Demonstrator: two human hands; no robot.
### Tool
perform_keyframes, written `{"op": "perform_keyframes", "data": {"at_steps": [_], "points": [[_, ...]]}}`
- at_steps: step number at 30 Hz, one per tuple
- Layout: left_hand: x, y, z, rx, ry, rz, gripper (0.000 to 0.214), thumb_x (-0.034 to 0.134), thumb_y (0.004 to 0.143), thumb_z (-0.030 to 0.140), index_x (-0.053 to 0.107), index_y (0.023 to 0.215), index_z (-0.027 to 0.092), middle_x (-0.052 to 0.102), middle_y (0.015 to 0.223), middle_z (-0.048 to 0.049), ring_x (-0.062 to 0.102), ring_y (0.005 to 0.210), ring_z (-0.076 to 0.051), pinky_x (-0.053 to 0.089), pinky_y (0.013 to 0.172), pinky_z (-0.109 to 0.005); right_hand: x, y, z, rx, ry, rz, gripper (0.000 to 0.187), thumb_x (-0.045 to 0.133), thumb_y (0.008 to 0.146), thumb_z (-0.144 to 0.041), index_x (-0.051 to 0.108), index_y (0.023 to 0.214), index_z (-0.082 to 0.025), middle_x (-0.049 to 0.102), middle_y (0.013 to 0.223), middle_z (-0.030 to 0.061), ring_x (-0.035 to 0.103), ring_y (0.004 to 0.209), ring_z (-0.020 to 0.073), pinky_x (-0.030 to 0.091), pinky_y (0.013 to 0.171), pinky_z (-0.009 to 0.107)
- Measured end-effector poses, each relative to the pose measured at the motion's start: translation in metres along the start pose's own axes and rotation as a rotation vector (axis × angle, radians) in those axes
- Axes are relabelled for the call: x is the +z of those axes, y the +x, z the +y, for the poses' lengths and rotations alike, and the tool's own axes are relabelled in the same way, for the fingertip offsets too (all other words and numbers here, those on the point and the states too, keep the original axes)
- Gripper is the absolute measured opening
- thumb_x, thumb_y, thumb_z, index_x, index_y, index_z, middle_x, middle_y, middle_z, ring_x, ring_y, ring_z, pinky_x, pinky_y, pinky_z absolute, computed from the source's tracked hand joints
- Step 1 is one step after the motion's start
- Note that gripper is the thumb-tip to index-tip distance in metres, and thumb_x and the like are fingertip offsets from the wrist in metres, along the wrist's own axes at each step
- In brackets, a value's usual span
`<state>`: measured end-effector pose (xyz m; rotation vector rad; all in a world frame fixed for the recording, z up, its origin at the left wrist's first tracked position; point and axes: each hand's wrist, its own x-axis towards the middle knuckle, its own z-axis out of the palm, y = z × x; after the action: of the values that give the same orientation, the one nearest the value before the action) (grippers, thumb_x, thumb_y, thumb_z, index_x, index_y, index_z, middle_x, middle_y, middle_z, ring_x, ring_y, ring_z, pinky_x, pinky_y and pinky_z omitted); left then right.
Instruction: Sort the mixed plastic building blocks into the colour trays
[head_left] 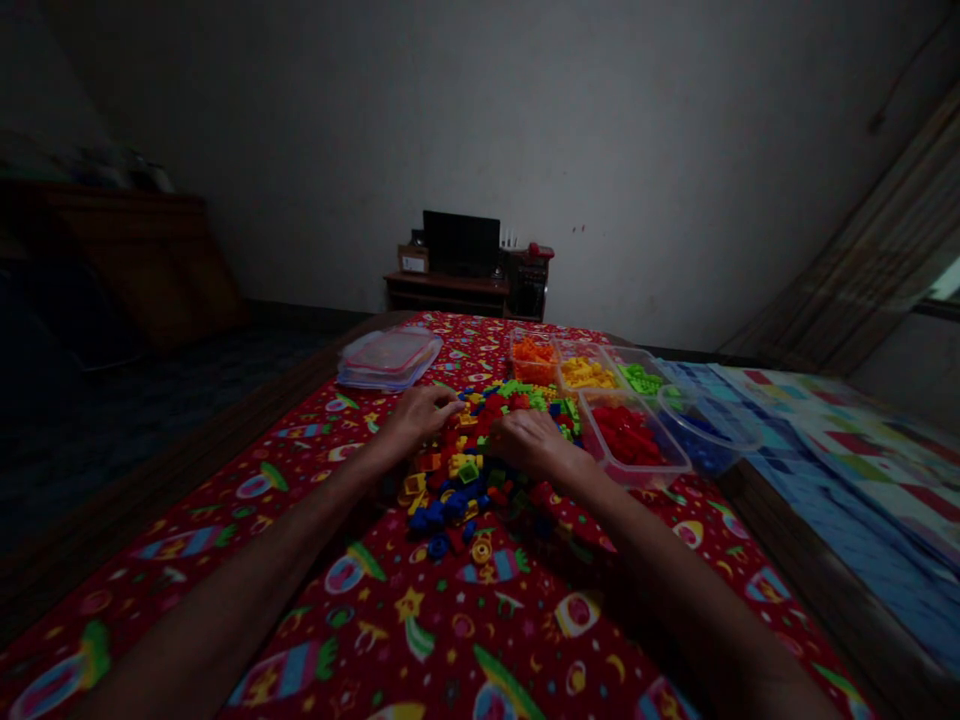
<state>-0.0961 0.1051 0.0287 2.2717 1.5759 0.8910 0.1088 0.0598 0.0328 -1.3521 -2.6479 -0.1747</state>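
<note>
Cloth of red colour (525, 620), printed with rockets and stars, lies nearest to me. On it I see one yellow round piece (481, 551), then the loose pile of small multicoloured plastic bricks (466, 470), between my two hands. My right hand (531, 440) is curled over the right side of the pile; my left hand (420, 415) bends its fingers at the left edge. Whether either one grips a brick, I cannot tell. To the right stands a clear plastic box of red bricks (649, 470); farther away is a black flat screen (461, 242).
</note>
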Motion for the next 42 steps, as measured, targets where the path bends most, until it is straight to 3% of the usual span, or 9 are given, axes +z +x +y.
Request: {"op": "perform_keyframes", "data": {"at_steps": [6,11,15,19,25,29,33,36,42], "points": [[0.0,-0.002,0.0,-0.127,-0.448,-0.091,0.049,0.06,0.066,0.056,0.07,0.09,0.014,0.071,0.078,-0.0042,0.064,0.074,-0.021,0.048,0.065,-0.028,0.0,0.001,-0.001,0.021,0.074,-0.045,0.026,0.048,0.085,-0.019,0.064,0.104,-0.016,0.067,0.097,0.0107,0.06,0.09,0.0206,0.039,0.073,0.027],[-0.004,-0.007,0.015,-0.16,-0.663,-0.158,0.066,0.073,0.057,0.048,0.06,0.113,0.015,0.071,0.093,-0.0065,0.066,0.082,-0.022,0.051,0.07,-0.031,-0.016,0.005,0.008,0.046,0.25,0.157,0.044,0.055,0.078,-0.013,0.054,0.122,-0.014,0.064,0.109,0.0122,0.057,0.098,0.0203,0.04,0.082,0.029],[0.001,-0.008,0.027,-0.194,-0.727,-0.179,0.074,0.074,0.056,0.043,0.052,0.121,0.014,0.07,0.081,-0.0036,0.067,0.078,-0.021,0.052,0.069,-0.032,-0.017,0.006,0.005,-0.039,0.315,0.215,0.043,0.053,0.081,-0.015,0.053,0.124,-0.017,0.065,0.108,0.0108,0.058,0.093,0.0186,0.04,0.076,0.026],[0.012,-0.007,0.032,-0.23,-0.705,-0.173,0.072,0.073,0.059,0.042,0.05,0.121,0.013,0.066,0.067,0.0013,0.066,0.067,-0.019,0.052,0.064,-0.031,-0.016,0.005,0.004,-0.053,0.262,0.112,0.027,0.053,0.082,-0.018,0.062,0.107,-0.015,0.067,0.087,0.0081,0.058,0.075,0.0155,0.034,0.063,0.023],[0.003,-0.003,0.028,-0.13,-0.642,-0.174,0.054,0.062,0.069,0.056,0.061,0.103,0.014,0.07,0.078,-0.0047,0.067,0.071,-0.02,0.054,0.066,-0.033,-0.04,-0.005,0.037,0.028,0.303,0.076,0.016,0.058,0.077,-0.016,0.066,0.091,-0.016,0.065,0.079,0.0042,0.053,0.067,0.0113,0.034,0.06,0.02],[-0.016,0.001,0.017,-0.117,-0.506,-0.078,0.047,0.061,0.07,0.056,0.067,0.094,0.016,0.072,0.085,-0.0056,0.067,0.077,-0.021,0.054,0.071,-0.033,-0.047,-0.008,0.087,0.34,0.238,0.291,0.018,0.055,0.08,-0.024,0.067,0.088,-0.013,0.066,0.08,0.0077,0.056,0.068,0.015,0.039,0.063,0.025],[-0.029,0.003,0.004,-0.138,-0.404,-0.065,0.045,0.059,0.07,0.053,0.069,0.093,0.016,0.073,0.088,-0.007,0.067,0.082,-0.024,0.053,0.072,-0.033,-0.033,-0.006,0.134,0.615,0.289,0.495,0.044,0.059,0.078,-0.026,0.058,0.118,-0.008,0.065,0.107,0.0163,0.061,0.091,0.0221,0.045,0.08,0.032],[-0.032,0.004,-0.008,-0.1,-0.286,-0.128,0.044,0.062,0.066,0.052,0.071,0.091,0.017,0.073,0.09,-0.0073,0.066,0.087,-0.026,0.052,0.075,-0.032,-0.023,-0.004,0.148,0.623,0.312,0.485,0.059,0.064,0.074,-0.027,0.051,0.128,-0.01,0.059,0.12,0.0181,0.058,0.106,0.0261,0.044,0.089,0.037],[-0.036,0.004,-0.03,-0.098,-0.244,-0.367,0.049,0.067,0.059,0.048,0.069,0.099,0.019,0.073,0.096,-0.0075,0.067,0.088,-0.025,0.052,0.076,-0.031,-0.039,-0.005,0.126,0.453,0.293,0.489,0.035,0.053,0.082,-0.023,0.064,0.112,-0.01,0.067,0.106,0.0158,0.064,0.09,0.022,0.048,0.082,0.035]]}}
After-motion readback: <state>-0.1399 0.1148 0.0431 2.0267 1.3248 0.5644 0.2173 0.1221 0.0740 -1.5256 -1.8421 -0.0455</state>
